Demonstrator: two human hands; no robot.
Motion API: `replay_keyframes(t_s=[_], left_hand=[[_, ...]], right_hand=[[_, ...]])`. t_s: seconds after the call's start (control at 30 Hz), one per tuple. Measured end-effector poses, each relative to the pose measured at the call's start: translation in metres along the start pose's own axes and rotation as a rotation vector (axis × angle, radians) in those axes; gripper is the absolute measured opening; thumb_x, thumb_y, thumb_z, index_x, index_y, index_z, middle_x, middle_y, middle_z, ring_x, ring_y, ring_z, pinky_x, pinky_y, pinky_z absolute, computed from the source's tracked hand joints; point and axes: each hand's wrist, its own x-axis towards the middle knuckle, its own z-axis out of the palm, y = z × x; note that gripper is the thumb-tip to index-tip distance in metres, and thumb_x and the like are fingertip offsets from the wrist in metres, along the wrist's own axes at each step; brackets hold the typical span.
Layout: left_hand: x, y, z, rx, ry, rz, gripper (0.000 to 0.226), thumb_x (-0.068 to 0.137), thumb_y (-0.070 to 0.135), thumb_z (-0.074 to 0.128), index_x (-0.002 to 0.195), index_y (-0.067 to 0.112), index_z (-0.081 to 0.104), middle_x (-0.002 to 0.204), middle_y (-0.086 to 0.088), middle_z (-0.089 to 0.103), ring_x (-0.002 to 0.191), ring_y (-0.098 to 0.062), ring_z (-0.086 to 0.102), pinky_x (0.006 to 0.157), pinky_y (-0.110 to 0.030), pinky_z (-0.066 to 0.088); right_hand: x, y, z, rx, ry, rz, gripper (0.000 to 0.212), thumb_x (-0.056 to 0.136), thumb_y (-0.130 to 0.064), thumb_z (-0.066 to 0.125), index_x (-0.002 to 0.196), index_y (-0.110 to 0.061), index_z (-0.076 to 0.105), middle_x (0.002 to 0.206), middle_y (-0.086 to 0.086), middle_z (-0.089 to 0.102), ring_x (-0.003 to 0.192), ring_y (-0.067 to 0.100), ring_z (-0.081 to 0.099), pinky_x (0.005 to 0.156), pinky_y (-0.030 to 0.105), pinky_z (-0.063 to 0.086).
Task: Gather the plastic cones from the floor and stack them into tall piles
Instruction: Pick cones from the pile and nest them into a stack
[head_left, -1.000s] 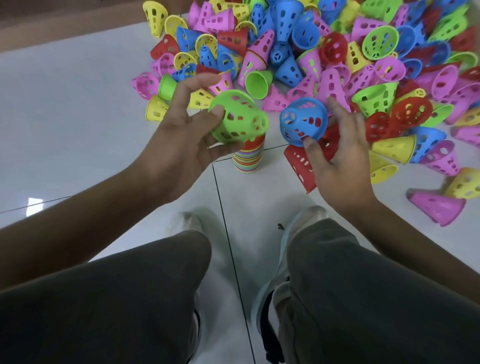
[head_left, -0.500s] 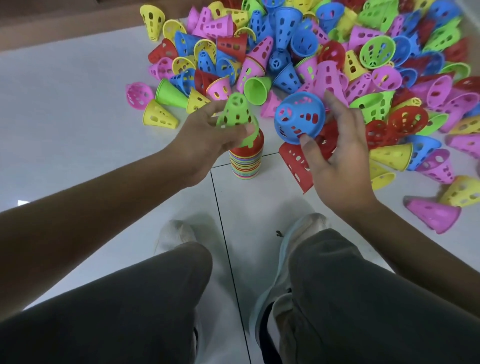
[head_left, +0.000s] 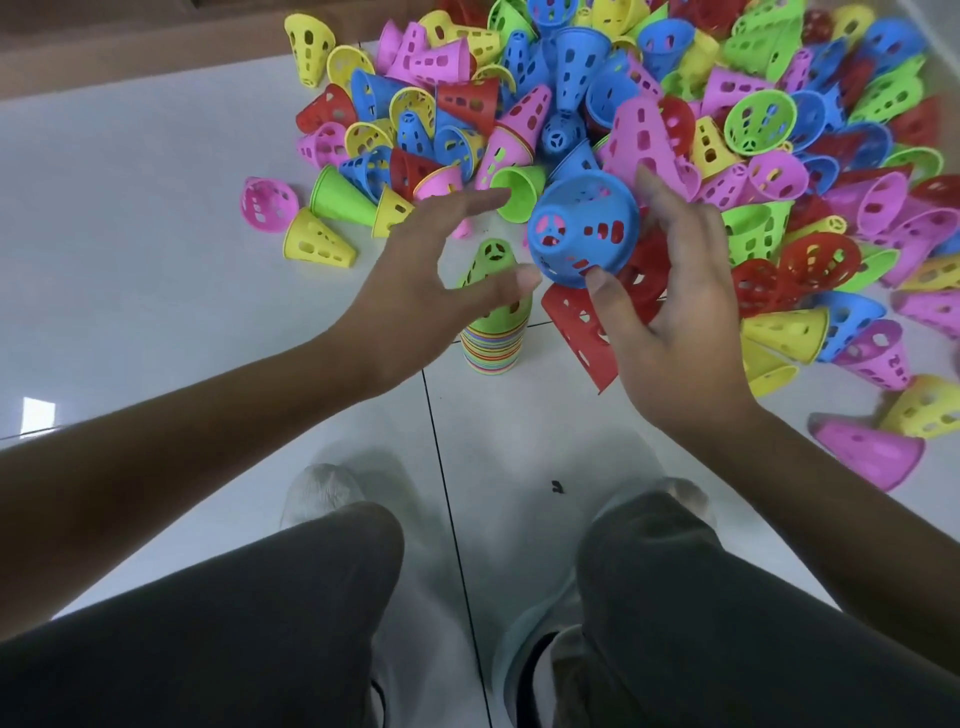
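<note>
The right hand (head_left: 670, 332) holds a blue cone (head_left: 582, 231) in a narrow grip, the thumb on its near rim and the fingers behind it; the cone lies tilted, its small closed end toward the left and a little near, its wide mouth toward the far right. The pile (head_left: 496, 332) stands on the floor (head_left: 130, 218) just below and to the left of this cone, upright, with a green cone (head_left: 493, 270) as its top piece; its long axis goes straight up. The left hand (head_left: 431, 291) is wide, fingers spread and holding nothing; it hovers beside the green cone, and I cannot tell if the thumb touches it. So the right hand is the one which carries the next piece. In my judgement the blue cone must first be turned mouth down, then brought left and lowered along the axis of the pile; the many loose cones (head_left: 727, 130) lie far and right on the floor.
</note>
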Motion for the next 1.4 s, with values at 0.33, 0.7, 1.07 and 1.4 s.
replay_keyframes(t_s=[0.33, 0.7, 1.07, 1.4], left_hand=[[0.013, 0.014, 0.006, -0.074, 0.052, 0.242, 0.062, 0.095, 0.037, 0.067, 0.151, 0.022, 0.045, 0.147, 0.01, 0.052, 0.137, -0.014, 0.047, 0.112, -0.046, 0.041], [0.016, 0.008, -0.001, -0.18, 0.175, 0.122, 0.029, 0.096, 0.049, 0.049, 0.117, 0.031, 0.059, 0.115, 0.01, 0.067, 0.112, -0.022, 0.061, 0.097, -0.05, 0.05], [0.016, -0.027, -0.004, 0.05, 0.08, 0.007, 0.049, 0.089, 0.064, 0.048, 0.123, 0.031, 0.061, 0.117, 0.015, 0.065, 0.113, -0.01, 0.055, 0.099, -0.042, 0.047], [0.022, -0.021, -0.013, -0.167, -0.012, -0.002, 0.063, 0.089, 0.065, 0.042, 0.14, 0.03, 0.056, 0.133, 0.018, 0.061, 0.129, 0.0, 0.05, 0.112, -0.033, 0.04]], right_hand=[[0.02, -0.01, 0.005, 0.0, -0.015, -0.028, 0.062, 0.097, -0.024, 0.064, 0.152, -0.01, 0.038, 0.128, -0.002, 0.042, 0.117, -0.011, 0.04, 0.095, 0.003, 0.033], [0.016, -0.008, 0.004, 0.037, -0.035, 0.02, 0.066, 0.096, -0.035, 0.062, 0.153, -0.014, 0.036, 0.115, -0.003, 0.043, 0.103, -0.007, 0.047, 0.083, 0.005, 0.042], [-0.002, 0.0, 0.008, -0.077, -0.082, 0.048, 0.065, 0.096, -0.03, 0.064, 0.153, -0.016, 0.037, 0.114, -0.007, 0.04, 0.106, -0.016, 0.044, 0.081, -0.003, 0.035], [0.0, -0.007, 0.011, -0.042, -0.17, -0.022, 0.07, 0.091, -0.038, 0.062, 0.154, -0.028, 0.033, 0.113, -0.018, 0.037, 0.108, -0.008, 0.049, 0.082, 0.008, 0.047]])
